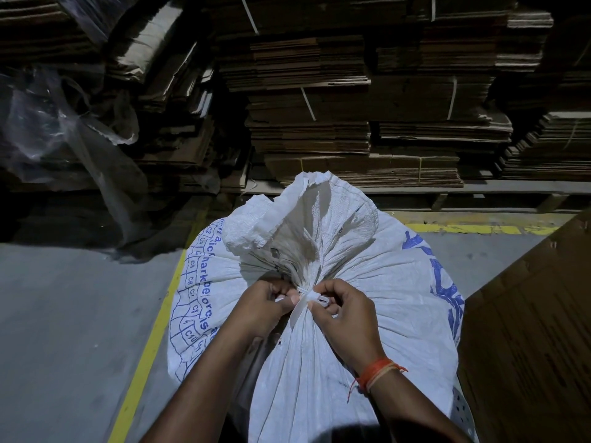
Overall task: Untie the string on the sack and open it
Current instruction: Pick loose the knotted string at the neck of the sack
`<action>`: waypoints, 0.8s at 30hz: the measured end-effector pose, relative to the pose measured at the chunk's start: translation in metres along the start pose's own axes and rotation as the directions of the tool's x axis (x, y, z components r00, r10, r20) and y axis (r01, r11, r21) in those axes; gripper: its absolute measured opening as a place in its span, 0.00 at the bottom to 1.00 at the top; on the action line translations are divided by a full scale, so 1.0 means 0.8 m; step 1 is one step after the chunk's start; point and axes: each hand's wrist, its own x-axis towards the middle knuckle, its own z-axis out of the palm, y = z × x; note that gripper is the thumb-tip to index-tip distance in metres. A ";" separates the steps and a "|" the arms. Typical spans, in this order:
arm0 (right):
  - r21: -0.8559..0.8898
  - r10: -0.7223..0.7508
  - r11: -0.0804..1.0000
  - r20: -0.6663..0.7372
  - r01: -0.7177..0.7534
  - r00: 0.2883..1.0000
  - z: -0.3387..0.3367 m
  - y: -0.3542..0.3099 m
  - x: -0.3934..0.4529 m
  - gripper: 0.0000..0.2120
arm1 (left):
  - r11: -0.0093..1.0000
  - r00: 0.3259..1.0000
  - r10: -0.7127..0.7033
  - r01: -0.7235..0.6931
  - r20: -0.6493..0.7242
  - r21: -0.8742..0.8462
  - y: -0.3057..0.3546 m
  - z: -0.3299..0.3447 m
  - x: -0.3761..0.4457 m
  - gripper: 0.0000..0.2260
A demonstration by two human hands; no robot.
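A large white woven sack (367, 289) with blue print stands on the floor in front of me, its neck gathered tight and its loose mouth (307, 215) flaring above. A white flat string (303, 297) is knotted around the neck, one tail hanging down. My left hand (265, 306) pinches the string at the knot's left side. My right hand (343, 310), with an orange thread band at the wrist, pinches a loop of the string at the right side. Both hands press against the sack.
Strapped stacks of flattened cardboard (351, 116) fill the back on a pallet. Crumpled clear plastic sheeting (57, 123) hangs at the left. A yellow floor line (150, 340) runs along the grey concrete. A brown cardboard sheet (531, 330) stands close on the right.
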 end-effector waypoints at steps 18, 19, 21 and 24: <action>-0.005 -0.018 1.000 -0.006 0.018 1.000 0.001 0.003 0.002 0.09 | 0.996 0.997 0.003 0.004 -0.081 0.089 0.000 0.004 0.002 0.09; -0.008 -0.020 1.000 -0.006 0.020 1.000 0.000 0.002 0.002 0.09 | 0.996 0.997 0.005 0.003 -0.081 0.091 0.000 0.005 0.002 0.09; -0.011 -0.022 1.000 -0.008 0.022 1.000 0.000 0.002 0.001 0.09 | 0.996 0.997 0.007 0.000 -0.083 0.090 0.000 0.006 0.003 0.09; -0.016 -0.019 1.000 -0.008 0.019 1.000 -0.001 0.000 0.001 0.09 | 0.995 0.997 0.007 0.001 -0.081 0.102 0.001 0.007 0.004 0.10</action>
